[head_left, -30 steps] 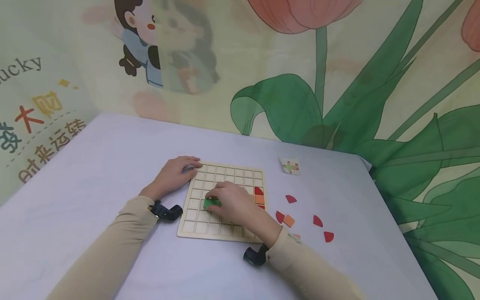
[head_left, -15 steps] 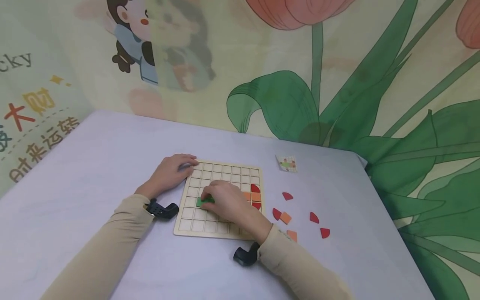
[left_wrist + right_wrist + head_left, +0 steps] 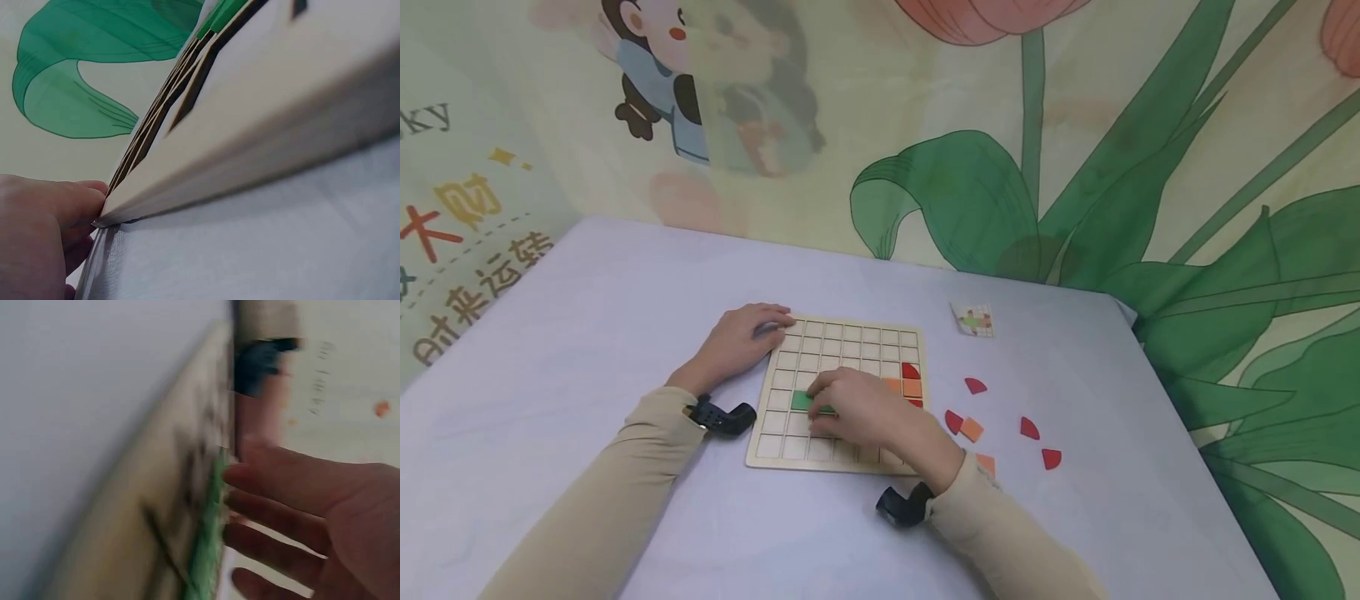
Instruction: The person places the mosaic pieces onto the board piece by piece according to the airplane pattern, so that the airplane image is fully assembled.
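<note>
Loosely bent and a little apart, the fingers (image 3: 275, 545) of my right hand (image 3: 865, 408) hang over the board (image 3: 835, 472), relaxed, not closed on anything. Right by their tips lies the green strip (image 3: 801, 401), flat on the grid, one column in from the left edge. One end of it shows to the left of my forefinger, and more green shows in the gap between that finger and my thumb; what lies farther under my hand is hidden. From my right wrist the green sits just beside my fingertips, too blurred to tell if they touch it.

My left hand (image 3: 741, 337) has its fingertips against the board's far left corner; whether they pinch it or only rest there, I can't tell.

Near the board's right edge sit two orange squares (image 3: 912, 388) side by side, a red quarter (image 3: 910, 371) just above and another below, partly covered. Off to the right, loose reds (image 3: 1030, 428) and loose oranges (image 3: 972, 429) lie on the cloth (image 3: 587, 333), with a small card (image 3: 973, 320) farther back.
</note>
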`<state>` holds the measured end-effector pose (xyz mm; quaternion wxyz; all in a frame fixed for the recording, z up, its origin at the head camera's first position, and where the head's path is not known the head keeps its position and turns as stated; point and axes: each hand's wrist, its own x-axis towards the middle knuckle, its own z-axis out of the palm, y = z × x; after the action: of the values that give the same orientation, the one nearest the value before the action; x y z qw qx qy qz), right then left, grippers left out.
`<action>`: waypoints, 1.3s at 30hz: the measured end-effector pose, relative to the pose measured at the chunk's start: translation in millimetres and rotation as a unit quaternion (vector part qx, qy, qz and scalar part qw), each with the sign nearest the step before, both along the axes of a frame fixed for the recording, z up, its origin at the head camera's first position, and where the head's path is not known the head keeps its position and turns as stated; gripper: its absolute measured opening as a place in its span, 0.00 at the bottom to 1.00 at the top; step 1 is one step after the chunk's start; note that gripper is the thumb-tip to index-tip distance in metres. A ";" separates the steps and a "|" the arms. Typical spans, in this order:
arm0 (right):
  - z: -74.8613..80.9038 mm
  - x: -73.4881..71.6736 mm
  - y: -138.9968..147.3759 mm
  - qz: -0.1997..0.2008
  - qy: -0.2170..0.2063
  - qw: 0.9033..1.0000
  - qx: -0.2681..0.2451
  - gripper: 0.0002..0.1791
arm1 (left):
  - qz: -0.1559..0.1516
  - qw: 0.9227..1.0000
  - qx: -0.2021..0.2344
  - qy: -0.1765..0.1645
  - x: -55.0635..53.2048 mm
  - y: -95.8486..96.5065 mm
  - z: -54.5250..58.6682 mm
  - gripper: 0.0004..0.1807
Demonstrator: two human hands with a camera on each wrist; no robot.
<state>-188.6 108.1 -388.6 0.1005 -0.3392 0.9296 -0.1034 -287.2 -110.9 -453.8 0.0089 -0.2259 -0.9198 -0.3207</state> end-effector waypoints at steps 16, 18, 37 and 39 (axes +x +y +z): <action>22.1 -38.0 169.3 -0.316 -0.184 0.929 0.060 0.17 | -0.003 1.000 0.006 0.009 -1.1 -1.1 0.6 0.17; 16.4 -39.6 173.4 -0.326 -0.201 0.921 0.074 0.17 | -0.003 1.000 0.010 0.011 -0.7 -0.8 0.8 0.17; 7.8 -41.3 161.0 -0.321 -0.215 0.919 0.085 0.14 | -0.004 1.000 0.006 -0.001 -0.8 0.5 2.1 0.16; 6.9 -41.7 159.2 -0.317 -0.207 0.922 0.081 0.11 | -0.002 1.000 0.007 -0.001 -0.6 0.3 1.8 0.16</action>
<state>-230.3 267.3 -381.7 0.2798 0.0120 0.9522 -0.1218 -287.8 -110.6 -452.0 0.0087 -0.2278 -0.9171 -0.3271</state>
